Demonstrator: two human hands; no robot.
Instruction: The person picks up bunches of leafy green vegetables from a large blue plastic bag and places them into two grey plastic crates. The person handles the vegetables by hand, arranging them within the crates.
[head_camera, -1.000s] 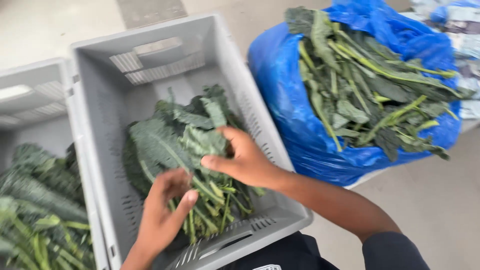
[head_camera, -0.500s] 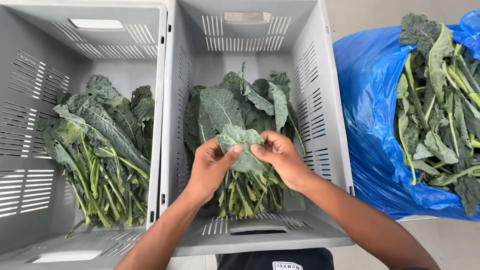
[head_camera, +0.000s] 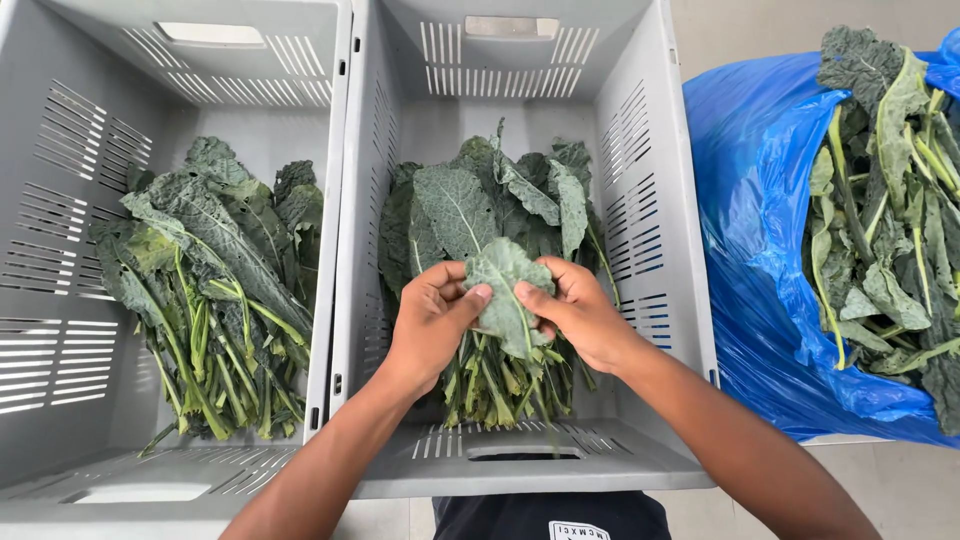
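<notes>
The blue bag (head_camera: 760, 250) of leaves sits at three o'clock, a second grey crate (head_camera: 60, 300) at nine; the middle crate (head_camera: 660, 260) has barely shifted since half a second ago — the view has steadied; both hands stay on one kale leaf (head_camera: 505, 290) above the bundle (head_camera: 490, 215); left hand (head_camera: 430, 325) and right hand (head_camera: 580, 315) pinch its edges, thumbs on top — the leaf now hangs flatter.
</notes>
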